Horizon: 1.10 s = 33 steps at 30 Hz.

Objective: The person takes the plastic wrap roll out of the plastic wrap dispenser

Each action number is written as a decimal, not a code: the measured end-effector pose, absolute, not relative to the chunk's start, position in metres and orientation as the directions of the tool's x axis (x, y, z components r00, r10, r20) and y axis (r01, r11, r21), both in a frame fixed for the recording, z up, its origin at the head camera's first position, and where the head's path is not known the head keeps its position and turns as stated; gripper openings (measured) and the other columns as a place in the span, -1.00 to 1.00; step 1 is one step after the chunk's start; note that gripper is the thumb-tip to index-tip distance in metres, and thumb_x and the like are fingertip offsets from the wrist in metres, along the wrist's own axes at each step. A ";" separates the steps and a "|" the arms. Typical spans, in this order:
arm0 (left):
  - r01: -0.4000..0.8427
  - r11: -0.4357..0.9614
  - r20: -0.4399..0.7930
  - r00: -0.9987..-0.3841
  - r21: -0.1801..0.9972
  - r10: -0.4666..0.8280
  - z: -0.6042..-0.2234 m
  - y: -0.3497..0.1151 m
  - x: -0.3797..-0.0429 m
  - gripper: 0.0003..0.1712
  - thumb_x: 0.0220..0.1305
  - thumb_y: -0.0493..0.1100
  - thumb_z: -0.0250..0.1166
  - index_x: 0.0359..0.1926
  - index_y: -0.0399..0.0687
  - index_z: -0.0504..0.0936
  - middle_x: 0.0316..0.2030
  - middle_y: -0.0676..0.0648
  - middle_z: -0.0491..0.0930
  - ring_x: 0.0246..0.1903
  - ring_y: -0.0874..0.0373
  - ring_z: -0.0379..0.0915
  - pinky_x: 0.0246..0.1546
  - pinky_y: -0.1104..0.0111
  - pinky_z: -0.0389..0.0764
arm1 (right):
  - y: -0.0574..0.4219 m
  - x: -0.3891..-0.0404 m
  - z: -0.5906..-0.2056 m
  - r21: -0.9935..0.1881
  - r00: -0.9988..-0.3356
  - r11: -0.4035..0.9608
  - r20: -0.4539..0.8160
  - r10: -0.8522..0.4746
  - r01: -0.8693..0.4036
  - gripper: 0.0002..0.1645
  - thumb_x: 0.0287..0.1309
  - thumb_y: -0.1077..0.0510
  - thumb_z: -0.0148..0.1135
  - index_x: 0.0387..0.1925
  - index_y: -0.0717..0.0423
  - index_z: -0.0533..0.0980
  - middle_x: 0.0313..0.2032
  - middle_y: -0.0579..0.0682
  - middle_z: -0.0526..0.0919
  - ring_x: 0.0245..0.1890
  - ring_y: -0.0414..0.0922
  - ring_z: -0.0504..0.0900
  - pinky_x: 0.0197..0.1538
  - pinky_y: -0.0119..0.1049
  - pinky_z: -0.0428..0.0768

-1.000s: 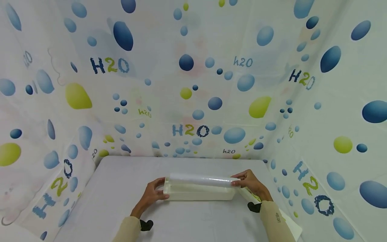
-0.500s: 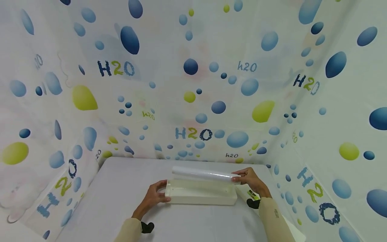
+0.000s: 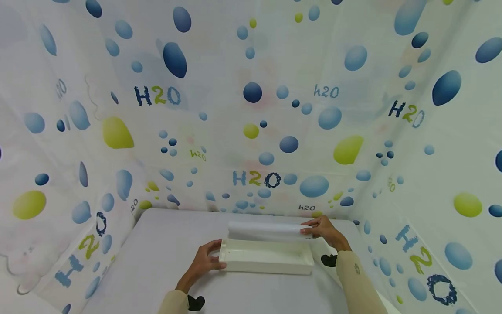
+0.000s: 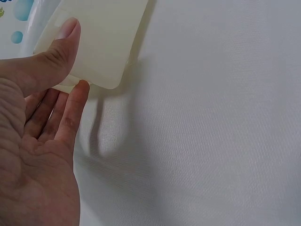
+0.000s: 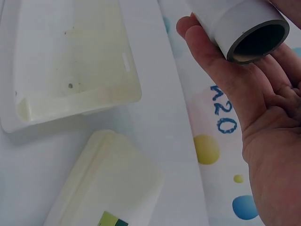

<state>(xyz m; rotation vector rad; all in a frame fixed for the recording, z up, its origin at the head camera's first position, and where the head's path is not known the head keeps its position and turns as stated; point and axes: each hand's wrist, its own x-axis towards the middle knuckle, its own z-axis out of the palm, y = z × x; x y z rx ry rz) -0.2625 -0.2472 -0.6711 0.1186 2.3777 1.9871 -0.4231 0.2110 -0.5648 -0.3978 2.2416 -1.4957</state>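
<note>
A cream open-topped dispenser box (image 3: 270,267) lies lengthwise on the white table. My left hand (image 3: 201,264) grips its left end; in the left wrist view, the thumb presses on the box wall (image 4: 108,42) and the other fingers curl about the end. Just beyond the box's far rim is a shiny white roll of plastic wrap (image 3: 262,230), roughly parallel to it. My right hand (image 3: 327,231) holds the roll's right end between thumb and fingers. The roll's grey-rimmed hollow core (image 5: 261,42) shows in the right wrist view. Whether the roll touches the table cannot be told.
A cream lid (image 5: 113,183) with a green label lies right of the box, partly under my right forearm in the head view. Behind the table (image 3: 157,253) hangs a white curtain (image 3: 219,109) printed with blue and green drops, which also closes off both sides.
The roll has moved from above the box to behind its far rim, lifted by my right hand. My left hand has kept its grip on the box. The head view has shifted slightly.
</note>
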 end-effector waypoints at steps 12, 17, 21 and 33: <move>0.037 0.156 0.023 -0.995 0.987 0.094 -0.675 -0.244 -0.261 0.04 0.09 -0.36 0.69 0.53 -0.48 0.36 0.45 -0.52 0.47 0.48 -0.48 0.38 0.29 0.09 0.77 | 0.200 -0.429 -0.565 -0.910 -0.880 0.415 -0.204 -0.428 0.008 -0.41 0.18 0.18 0.66 0.13 0.49 0.69 -0.24 0.10 0.90 -0.39 -0.26 0.72 -0.25 -0.37 0.78; 0.042 0.157 0.026 -0.995 0.987 0.101 -0.674 -0.243 -0.259 0.04 0.10 -0.37 0.68 0.53 -0.51 0.34 0.45 -0.54 0.45 0.48 -0.50 0.37 0.29 0.08 0.77 | 0.200 -0.430 -0.569 -0.898 -0.875 0.439 -0.203 -0.439 -0.012 -0.44 0.18 0.18 0.65 0.11 0.46 0.71 -0.49 -0.18 0.80 -0.57 -0.29 0.48 -0.42 -0.43 0.52; 0.036 0.166 0.021 -0.995 0.985 0.093 -0.672 -0.243 -0.258 0.03 0.10 -0.37 0.67 0.53 -0.50 0.35 0.44 -0.53 0.47 0.47 -0.49 0.38 0.30 0.07 0.77 | 0.199 -0.435 -0.573 -0.874 -0.882 0.482 -0.182 -0.435 -0.057 -0.46 0.18 0.16 0.67 0.11 0.41 0.74 -0.56 -0.19 0.77 -0.60 -0.28 0.41 -0.45 -0.41 0.47; 0.039 0.199 0.022 -0.996 0.979 0.088 -0.670 -0.247 -0.260 0.01 0.12 -0.34 0.68 0.53 -0.45 0.37 0.47 -0.49 0.47 0.49 -0.45 0.38 0.31 0.08 0.76 | 0.193 -0.440 -0.591 -0.801 -0.898 0.582 -0.141 -0.416 -0.144 -0.50 0.16 0.28 0.65 0.11 0.42 0.72 -0.01 0.34 0.85 -0.34 -0.11 0.68 -0.28 -0.40 0.59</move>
